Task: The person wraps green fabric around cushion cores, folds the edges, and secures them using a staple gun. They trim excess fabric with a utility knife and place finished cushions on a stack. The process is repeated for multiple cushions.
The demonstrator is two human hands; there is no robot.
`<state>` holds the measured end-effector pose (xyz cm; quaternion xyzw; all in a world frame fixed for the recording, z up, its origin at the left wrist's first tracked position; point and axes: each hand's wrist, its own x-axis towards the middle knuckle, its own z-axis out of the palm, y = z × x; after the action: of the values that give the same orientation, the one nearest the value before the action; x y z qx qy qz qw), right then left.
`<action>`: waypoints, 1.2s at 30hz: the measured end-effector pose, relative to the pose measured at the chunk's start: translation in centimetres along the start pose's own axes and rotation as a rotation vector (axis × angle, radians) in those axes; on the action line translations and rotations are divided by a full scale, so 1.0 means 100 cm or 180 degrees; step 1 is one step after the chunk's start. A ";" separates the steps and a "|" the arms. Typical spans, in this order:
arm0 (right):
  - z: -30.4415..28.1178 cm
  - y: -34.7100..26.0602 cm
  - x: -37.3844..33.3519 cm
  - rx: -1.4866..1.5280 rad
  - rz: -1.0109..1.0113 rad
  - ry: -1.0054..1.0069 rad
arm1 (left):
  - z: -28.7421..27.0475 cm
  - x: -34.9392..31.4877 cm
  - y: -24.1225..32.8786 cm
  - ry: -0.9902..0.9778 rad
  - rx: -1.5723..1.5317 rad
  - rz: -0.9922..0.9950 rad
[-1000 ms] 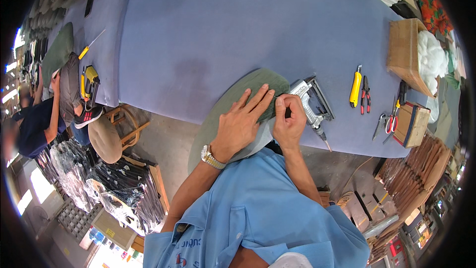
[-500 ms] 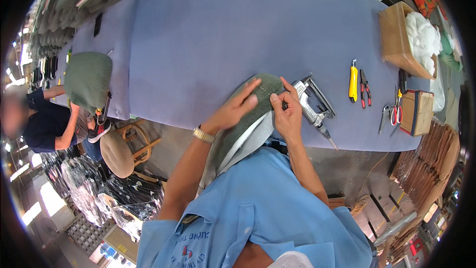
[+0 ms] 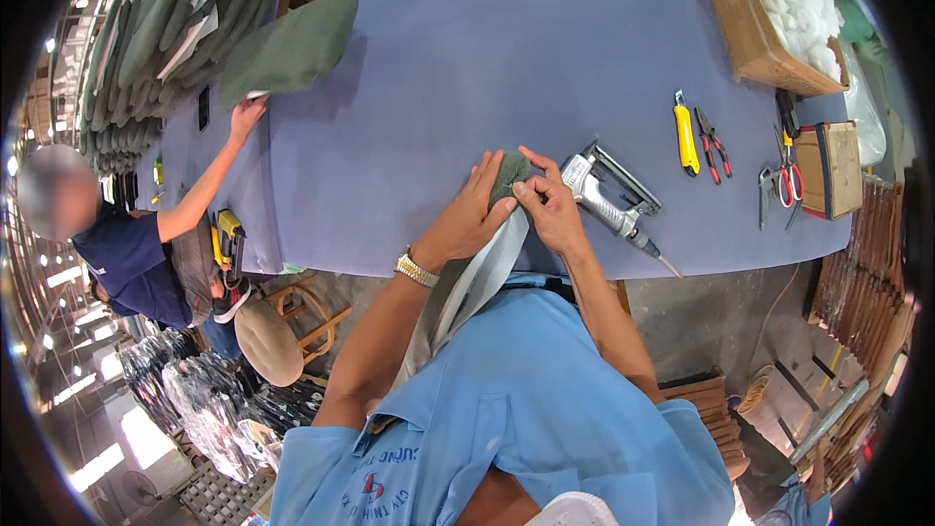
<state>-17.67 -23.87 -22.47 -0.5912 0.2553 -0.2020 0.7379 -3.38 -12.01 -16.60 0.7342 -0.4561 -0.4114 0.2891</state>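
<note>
Between my two hands, at the table's near edge, stands a padded seat cushion [image 3: 510,176] in dark green fabric with a pale underside; it is tilted and leans toward my body. My left hand [image 3: 469,214] grips its far end from the left, fingers along the green cover and thumb over the rim. From the other side my right hand [image 3: 549,206] pinches the fabric at the edge between thumb and fingers. Just right of that hand a silver staple gun [image 3: 606,203] lies on the table with its air hose attached.
Blue-grey cloth covers the table [image 3: 438,58]. On the right are a yellow utility knife [image 3: 686,139], red-handled pliers [image 3: 714,146], scissors [image 3: 787,183] and a carton [image 3: 745,34] of white stuffing. At left a co-worker [image 3: 131,258] holds a green cushion [image 3: 297,44] near stacked cushions [image 3: 161,24].
My left hand has closed from spread fingers onto the cushion, which now stands more edge-on. The co-worker has swung the other cushion up and away, toward the stack. The view has shifted slightly.
</note>
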 end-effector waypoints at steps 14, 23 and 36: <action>-0.059 -0.019 -0.019 -0.2048 0.0005 0.0447 | 0.015 -0.003 0.010 0.0591 0.1036 -0.0091; -0.089 0.032 -0.021 -0.3697 0.0649 0.0271 | 0.019 -0.003 0.030 0.0488 0.1387 -0.0464; -0.063 -0.101 -0.033 -0.1284 -0.0741 -0.0256 | 0.023 -0.002 0.022 0.0567 0.1336 -0.0445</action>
<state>-24.07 -28.95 -13.28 -0.7597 0.1911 -0.2069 0.5861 -6.40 -12.85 -15.93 0.8414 -0.4524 -0.2602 0.1400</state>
